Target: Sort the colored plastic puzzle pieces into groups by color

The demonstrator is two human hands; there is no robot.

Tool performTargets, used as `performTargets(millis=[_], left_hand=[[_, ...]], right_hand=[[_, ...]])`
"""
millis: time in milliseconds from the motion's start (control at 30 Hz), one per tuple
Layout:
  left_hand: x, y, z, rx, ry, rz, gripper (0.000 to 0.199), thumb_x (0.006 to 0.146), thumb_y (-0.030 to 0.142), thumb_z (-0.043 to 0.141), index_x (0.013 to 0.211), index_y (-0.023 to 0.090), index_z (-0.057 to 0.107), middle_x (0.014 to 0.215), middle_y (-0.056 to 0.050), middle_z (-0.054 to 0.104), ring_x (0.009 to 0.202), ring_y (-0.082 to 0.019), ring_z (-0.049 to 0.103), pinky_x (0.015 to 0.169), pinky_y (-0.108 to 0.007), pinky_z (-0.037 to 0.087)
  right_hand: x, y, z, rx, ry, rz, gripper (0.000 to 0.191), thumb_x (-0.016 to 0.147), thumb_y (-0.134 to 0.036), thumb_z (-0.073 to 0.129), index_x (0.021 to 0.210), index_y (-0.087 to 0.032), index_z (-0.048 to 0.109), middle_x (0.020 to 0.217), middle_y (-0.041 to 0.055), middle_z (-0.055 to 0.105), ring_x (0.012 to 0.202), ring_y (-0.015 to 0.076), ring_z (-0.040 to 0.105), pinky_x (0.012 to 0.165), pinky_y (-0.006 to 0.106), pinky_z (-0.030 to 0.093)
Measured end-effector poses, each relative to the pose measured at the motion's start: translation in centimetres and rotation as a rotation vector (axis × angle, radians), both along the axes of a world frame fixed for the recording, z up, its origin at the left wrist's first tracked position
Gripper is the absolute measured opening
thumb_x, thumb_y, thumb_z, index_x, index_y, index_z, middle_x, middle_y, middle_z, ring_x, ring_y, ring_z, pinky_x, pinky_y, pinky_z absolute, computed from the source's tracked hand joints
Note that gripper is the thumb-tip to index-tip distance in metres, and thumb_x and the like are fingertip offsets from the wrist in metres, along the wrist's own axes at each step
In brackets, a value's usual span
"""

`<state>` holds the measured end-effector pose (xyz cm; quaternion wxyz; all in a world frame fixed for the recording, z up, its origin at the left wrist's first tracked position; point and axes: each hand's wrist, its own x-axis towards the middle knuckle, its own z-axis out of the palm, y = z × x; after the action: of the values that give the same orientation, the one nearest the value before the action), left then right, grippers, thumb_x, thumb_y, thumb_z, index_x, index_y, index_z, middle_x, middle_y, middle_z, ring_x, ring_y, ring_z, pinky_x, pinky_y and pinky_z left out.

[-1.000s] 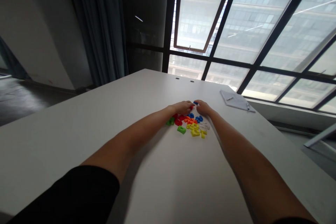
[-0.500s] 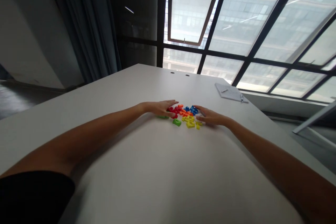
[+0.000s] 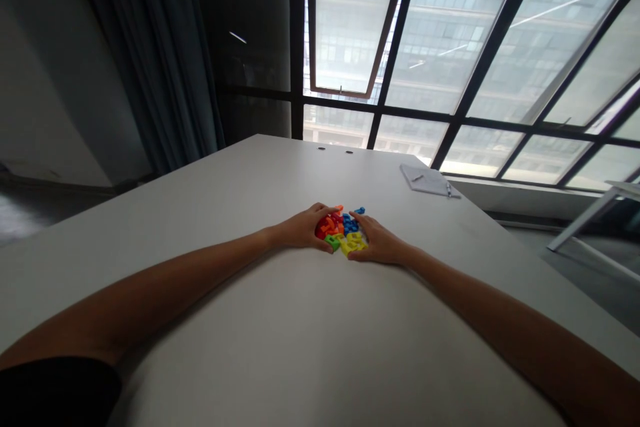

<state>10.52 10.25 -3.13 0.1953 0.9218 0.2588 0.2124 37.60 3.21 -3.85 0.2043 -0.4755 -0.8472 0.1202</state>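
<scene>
A compact heap of small plastic pieces lies on the white table (image 3: 310, 347), too small in view to tell their exact shapes. It holds red pieces (image 3: 321, 229), orange pieces (image 3: 329, 222), blue pieces (image 3: 351, 224), yellow pieces (image 3: 354, 241) and a green piece (image 3: 333, 241). My left hand (image 3: 301, 228) curves around the left side, thumb beside the green piece. From the right, my right hand (image 3: 382, 241) cups the yellow and blue ones. Both hands have thumb and fingers apart, resting against the heap. One blue piece (image 3: 359, 211) pokes out beyond my right fingertips.
Toward the table's far right lies a white pad of paper (image 3: 433, 183) with a pen (image 3: 417, 178) and another pen (image 3: 449, 190) on it. Two dark round fittings (image 3: 349, 152) sit near the far edge. Beyond are windows and a dark curtain (image 3: 165, 60).
My hands have come closer together, pushing the spread pieces into a tighter heap. The green and yellow pieces now sit against the others. The camera view has shifted slightly.
</scene>
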Motion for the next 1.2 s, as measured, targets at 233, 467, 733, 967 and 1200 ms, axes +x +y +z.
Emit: performTargets(millis=[233,467,733,967,1200], left_hand=[[0.9,-1.1,0.4,0.023,0.071,0.044,0.1,0.069,0.067,0.08,0.153,0.026,0.044,0.142,-0.013,0.055,0.122,-0.033,0.059,0.101,-0.041,0.05],[1.4,-1.9,0.8,0.033,0.041,0.094,0.101,0.068,0.063,0.082,0.153,0.027,0.042,0.136,-0.01,0.059,0.117,-0.031,0.061,0.096,-0.038,0.05],[1.4,-2.1,0.5,0.034,-0.157,0.007,0.09,0.068,0.061,0.085,0.143,0.025,0.05,0.121,-0.008,0.057,0.106,-0.027,0.06,0.092,-0.037,0.051],[1.5,-2.2,1.1,0.087,-0.299,0.135,0.051,0.086,0.055,0.071,0.125,0.023,0.064,0.109,-0.006,0.062,0.097,-0.022,0.06,0.09,-0.035,0.049],[-0.3,-1.7,1.9,-0.006,-0.23,0.123,0.053,0.095,0.054,0.057,0.139,0.024,0.057,0.128,-0.007,0.067,0.116,-0.025,0.063,0.103,-0.038,0.048]], right_hand=[[-0.6,-1.1,0.1,0.096,0.099,0.052,0.097,0.076,-0.048,0.081,0.156,-0.022,0.032,0.141,0.0173,0.051,0.125,0.0352,0.054,0.103,0.054,0.049],[-1.6,-1.9,0.0,0.224,0.172,0.211,0.081,0.084,-0.03,0.072,0.154,-0.023,0.033,0.145,0.017,0.048,0.13,0.0334,0.05,0.108,0.054,0.045],[-1.5,-2.0,0.5,0.253,0.247,0.188,0.076,0.086,-0.03,0.07,0.153,-0.027,0.035,0.146,0.015,0.046,0.135,0.0326,0.046,0.112,0.053,0.043],[-1.2,-1.5,0.2,0.307,0.345,0.126,0.058,0.093,-0.033,0.064,0.147,-0.029,0.044,0.141,0.0122,0.051,0.119,0.0267,0.06,0.106,0.047,0.05],[1.5,-0.5,1.4,0.124,0.165,0.038,0.071,0.096,-0.055,0.058,0.155,-0.022,0.035,0.152,0.0177,0.045,0.138,0.0329,0.047,0.115,0.055,0.04]])
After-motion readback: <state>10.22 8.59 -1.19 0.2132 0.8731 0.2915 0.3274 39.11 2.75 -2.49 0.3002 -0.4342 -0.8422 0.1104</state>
